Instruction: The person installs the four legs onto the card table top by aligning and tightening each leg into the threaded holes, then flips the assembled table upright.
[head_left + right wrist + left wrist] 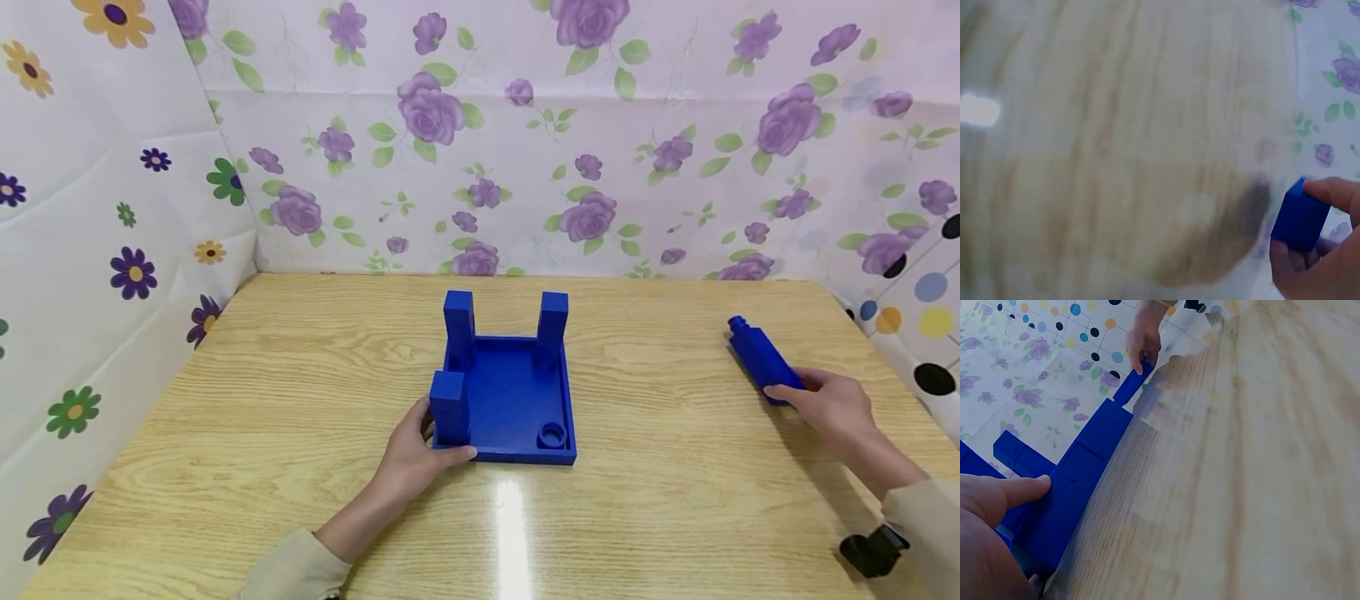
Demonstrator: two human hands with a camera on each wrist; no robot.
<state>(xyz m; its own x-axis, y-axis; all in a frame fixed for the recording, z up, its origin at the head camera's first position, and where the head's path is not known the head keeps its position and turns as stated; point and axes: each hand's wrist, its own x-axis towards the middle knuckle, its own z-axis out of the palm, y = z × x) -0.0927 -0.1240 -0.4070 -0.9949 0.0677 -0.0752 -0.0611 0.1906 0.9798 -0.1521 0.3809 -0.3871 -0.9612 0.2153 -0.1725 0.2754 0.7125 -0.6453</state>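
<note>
A square blue tray-like base [513, 400] with a low rim lies on the table. Blue square posts stand at three of its corners: back left [460, 325], back right [553, 325] and front left [450, 408]. At the front right corner is a round blue socket [552, 435]. My left hand [412, 454] grips the front left corner, thumb along the front rim. Off to the right, my right hand [832, 408] holds a loose blue post [765, 358] by its square end, its threaded tip pointing away to the back left. In the right wrist view the post's square end [1300, 220] shows between thumb and fingers.
The wooden table [637, 517] ends at a floral cloth [517, 167] along the back. Patterned cloths with flowers [97, 292] and dots [930, 325] hang at the left and right sides. A small black object [873, 552] is at the right sleeve.
</note>
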